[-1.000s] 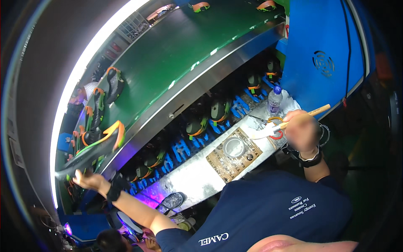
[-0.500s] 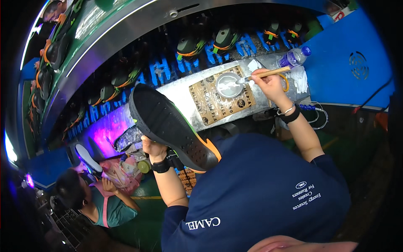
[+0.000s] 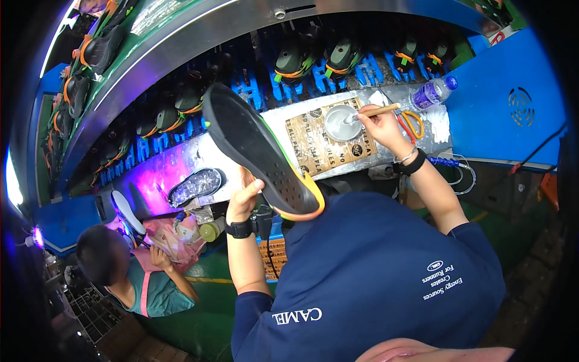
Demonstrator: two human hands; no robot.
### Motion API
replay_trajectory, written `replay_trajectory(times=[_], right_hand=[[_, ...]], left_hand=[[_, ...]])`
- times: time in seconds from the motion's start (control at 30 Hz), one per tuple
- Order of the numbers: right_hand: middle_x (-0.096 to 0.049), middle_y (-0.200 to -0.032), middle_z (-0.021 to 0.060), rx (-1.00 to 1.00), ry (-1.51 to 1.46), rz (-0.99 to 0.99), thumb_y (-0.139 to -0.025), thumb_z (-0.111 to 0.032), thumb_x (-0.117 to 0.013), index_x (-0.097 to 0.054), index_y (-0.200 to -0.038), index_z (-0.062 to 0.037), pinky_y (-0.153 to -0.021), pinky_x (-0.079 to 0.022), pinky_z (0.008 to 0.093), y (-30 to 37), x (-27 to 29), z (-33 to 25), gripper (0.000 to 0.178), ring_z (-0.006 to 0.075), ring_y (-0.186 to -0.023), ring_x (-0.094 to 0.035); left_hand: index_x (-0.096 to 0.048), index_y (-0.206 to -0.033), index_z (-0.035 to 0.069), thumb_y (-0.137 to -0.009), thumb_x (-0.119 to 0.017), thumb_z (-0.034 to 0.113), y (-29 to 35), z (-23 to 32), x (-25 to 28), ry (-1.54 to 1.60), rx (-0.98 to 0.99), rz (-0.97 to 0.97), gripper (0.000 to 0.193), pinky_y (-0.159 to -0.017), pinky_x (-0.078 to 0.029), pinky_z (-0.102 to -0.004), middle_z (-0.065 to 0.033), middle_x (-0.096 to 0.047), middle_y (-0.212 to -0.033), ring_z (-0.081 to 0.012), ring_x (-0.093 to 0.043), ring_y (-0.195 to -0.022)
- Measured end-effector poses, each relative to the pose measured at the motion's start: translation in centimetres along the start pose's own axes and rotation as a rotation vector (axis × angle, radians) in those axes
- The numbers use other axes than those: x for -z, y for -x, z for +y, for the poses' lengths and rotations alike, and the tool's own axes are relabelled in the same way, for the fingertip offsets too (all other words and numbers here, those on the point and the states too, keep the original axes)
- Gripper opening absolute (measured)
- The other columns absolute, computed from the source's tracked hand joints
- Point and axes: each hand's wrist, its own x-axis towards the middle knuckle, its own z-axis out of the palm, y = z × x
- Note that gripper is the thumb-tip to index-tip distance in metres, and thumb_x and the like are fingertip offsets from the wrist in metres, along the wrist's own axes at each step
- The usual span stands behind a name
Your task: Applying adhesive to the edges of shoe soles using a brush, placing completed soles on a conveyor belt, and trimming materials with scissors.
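Left grip (image 3: 244, 196) closed on the shoe (image 3: 259, 154), held sole-up over the counter (image 3: 199, 154), toe end toward the chest. Right grip (image 3: 380, 123) pinches a brush (image 3: 373, 112), bristle end dipped in the round metal bowl (image 3: 341, 122) sitting on a brown printed sheet (image 3: 329, 148). Plastic bottle (image 3: 429, 93) and orange scissors (image 3: 414, 123) just beside the right hand. Another person (image 3: 129, 274) works at the counter's left end.
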Motion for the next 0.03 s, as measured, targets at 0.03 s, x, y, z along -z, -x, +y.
replay_trajectory(times=[0.03], right_hand=[[-0.05, -0.053, 0.0004, 0.024, 0.013, 0.006, -0.074, -0.013, -0.06, -0.059, -0.078, -0.0017, -0.043, -0.033, 0.0207, 0.17, 0.18, -0.49, 0.012, 0.0055, -0.045, -0.041]], left_hand=[[-0.02, -0.127, 0.002, -0.063, -0.07, 0.02, -0.02, 0.15, -0.02, -0.003, -0.003, -0.002, 0.083, -0.094, -0.028, -0.0336, -0.0121, -0.036, -0.122, -0.0232, -0.035, -0.113]])
